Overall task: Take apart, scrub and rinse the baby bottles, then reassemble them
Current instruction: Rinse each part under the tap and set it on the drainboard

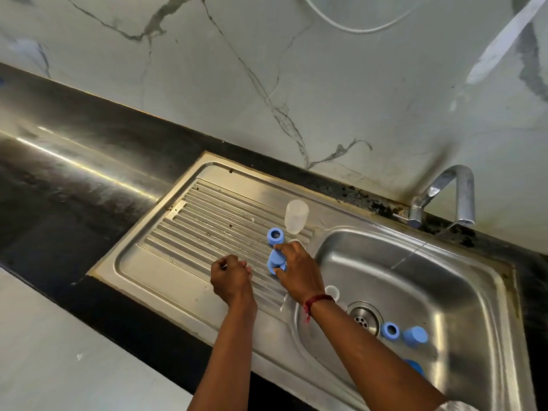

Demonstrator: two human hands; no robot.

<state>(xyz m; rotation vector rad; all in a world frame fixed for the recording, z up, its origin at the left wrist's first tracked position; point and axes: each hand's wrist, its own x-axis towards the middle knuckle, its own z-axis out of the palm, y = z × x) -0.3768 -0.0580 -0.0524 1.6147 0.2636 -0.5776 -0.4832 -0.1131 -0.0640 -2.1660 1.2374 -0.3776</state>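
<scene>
Right hand (296, 269) gripping half-hidden blue cap (274, 258), left hand (231, 277) curled, contents unclear

A stainless-steel sink (142, 262) sits in a black countertop (74, 179). On its ribbed drainboard (207, 221) a clear bottle (296, 216) stands neck-down beside a blue screw ring (276, 235) — in the basin (444, 277) lie another blue ring (390, 330) and a blue cap (415, 336).

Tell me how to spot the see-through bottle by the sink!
Start at the ribbed steel draining board left of the steel sink basin. At its end nearest the basin stands the clear plastic bottle body, just behind a blue plastic ring. It is the only tall, see-through piece there; the pieces beside it are short and blue.
</scene>
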